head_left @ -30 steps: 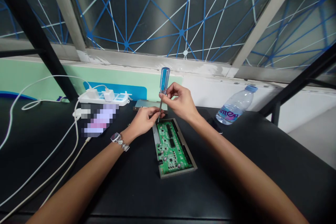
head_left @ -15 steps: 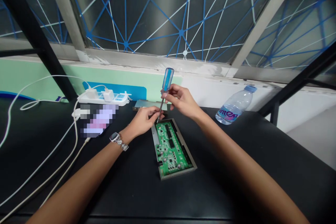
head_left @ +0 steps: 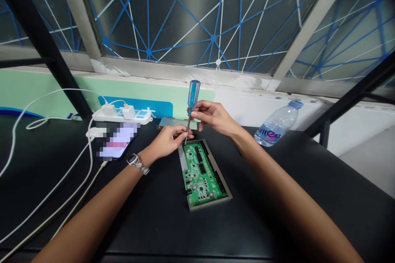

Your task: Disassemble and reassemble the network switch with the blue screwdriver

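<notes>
The right hand (head_left: 214,119) grips the blue-handled screwdriver (head_left: 194,94) upright, and the left hand (head_left: 166,140) steadies its shaft low near the tip, just above the far corner of the green circuit board (head_left: 202,176), which lies in a metal case (head_left: 182,160) on the black table (head_left: 277,213).

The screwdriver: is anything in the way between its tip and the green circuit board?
Nothing visible blocks it. The screwdriver, held in the right hand, points down with its tip right at the upper corner of the circuit board. The left hand sits beside the shaft near the tip, not under it.
</notes>
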Motion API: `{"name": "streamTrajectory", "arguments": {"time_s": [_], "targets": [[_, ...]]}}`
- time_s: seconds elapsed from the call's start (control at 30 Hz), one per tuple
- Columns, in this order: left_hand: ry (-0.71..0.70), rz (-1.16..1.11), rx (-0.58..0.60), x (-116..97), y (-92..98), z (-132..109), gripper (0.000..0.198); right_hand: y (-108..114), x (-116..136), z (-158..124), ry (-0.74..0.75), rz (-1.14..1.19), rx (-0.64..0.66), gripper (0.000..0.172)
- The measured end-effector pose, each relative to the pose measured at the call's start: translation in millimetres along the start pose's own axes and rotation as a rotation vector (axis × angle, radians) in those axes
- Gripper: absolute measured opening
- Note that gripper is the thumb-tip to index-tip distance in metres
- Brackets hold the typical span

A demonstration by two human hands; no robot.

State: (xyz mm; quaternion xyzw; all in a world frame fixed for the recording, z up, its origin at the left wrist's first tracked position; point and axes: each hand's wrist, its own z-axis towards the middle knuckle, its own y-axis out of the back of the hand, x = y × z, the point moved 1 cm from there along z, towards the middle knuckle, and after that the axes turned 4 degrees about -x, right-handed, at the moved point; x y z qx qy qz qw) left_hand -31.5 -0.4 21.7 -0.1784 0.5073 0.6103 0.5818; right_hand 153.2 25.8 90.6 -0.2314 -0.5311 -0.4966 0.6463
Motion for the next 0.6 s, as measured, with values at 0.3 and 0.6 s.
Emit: {"name": "streamTrajectory", "arguments": {"time_s": [0.3,0.6], "targets": [[-0.023,0.210,0.041,2,6.7,-1,0.031,1,3,1,0.062,0.000,0.082,0.028],[0.076,0.376,0.186,24,13.1,-3,0.016,1,-2,2,0.080,0.057,0.101,0.030]]}}
